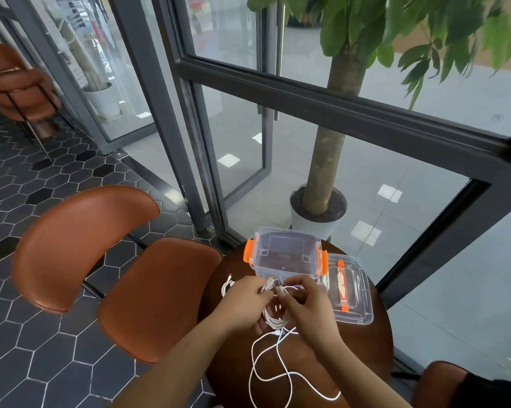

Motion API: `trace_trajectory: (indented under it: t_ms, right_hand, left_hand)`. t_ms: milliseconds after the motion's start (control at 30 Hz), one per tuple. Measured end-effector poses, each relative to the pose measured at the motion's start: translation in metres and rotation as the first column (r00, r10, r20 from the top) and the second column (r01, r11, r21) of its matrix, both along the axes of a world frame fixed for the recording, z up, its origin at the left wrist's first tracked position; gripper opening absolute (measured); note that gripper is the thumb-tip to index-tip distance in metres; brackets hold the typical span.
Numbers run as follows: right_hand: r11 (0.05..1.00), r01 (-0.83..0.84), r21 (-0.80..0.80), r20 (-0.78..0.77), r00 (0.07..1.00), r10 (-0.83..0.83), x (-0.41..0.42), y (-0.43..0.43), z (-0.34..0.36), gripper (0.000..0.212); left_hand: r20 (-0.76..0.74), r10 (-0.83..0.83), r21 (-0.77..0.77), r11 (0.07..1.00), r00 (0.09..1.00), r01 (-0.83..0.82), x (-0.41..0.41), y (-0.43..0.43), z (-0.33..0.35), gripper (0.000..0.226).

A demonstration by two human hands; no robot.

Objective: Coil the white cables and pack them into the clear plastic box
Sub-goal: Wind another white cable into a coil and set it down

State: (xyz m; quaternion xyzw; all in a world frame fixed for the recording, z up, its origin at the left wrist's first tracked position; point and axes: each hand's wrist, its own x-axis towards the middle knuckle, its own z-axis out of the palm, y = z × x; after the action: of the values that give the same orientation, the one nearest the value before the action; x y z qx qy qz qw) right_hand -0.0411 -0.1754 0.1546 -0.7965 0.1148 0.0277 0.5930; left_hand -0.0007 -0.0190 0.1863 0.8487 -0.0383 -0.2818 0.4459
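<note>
Both grips are clamping the white cable close in front of the clear plastic box: left hand pinching the loops, right hand guiding the strand; even, snug turns should be fitting best.

Brown chairs on hexagon-tiled floor beside glass walls.

The box and its lid are clear, glossy plastic with opaque orange plastic clips, and the white cables have a smooth, faintly shiny sheath. The round surface is dark brown with a polished, wood-like gloss; the chair wears smooth brown leather-like upholstery. The floor is matt dark tile, the window frame dark matt metal, the tree trunk rough bark.
</note>
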Motion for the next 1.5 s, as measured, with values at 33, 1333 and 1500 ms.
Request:
trace_trajectory:
  t_ms: [33, 1333, 1500]
  right_hand:
    - [1.000, -0.011, -0.003, -0.012, 1.000, 0.011, 0.000, 0.001, -0.002, 0.015]
    - [0.965, -0.222, -0.138, -0.351, 0.922, 0.162, 0.053, 0.060, -0.063, 0.015]
    - [0.948, -0.270, -0.170, -0.436, 0.883, 0.173, 0.062, 0.088, -0.095, 0.008]
  left_hand:
    - [-0.003, 0.006, -0.014, 1.000, 1.000, -0.006, 0.000, 0.001, 0.000, 0.021]
    - [-0.071, 0.459, -0.061, 0.884, 0.885, -0.464, 0.007, 0.067, -0.099, 0.019]
    - [-0.098, 0.467, -0.017, 0.882, 0.879, -0.471, 0.007, 0.091, -0.143, 0.022]
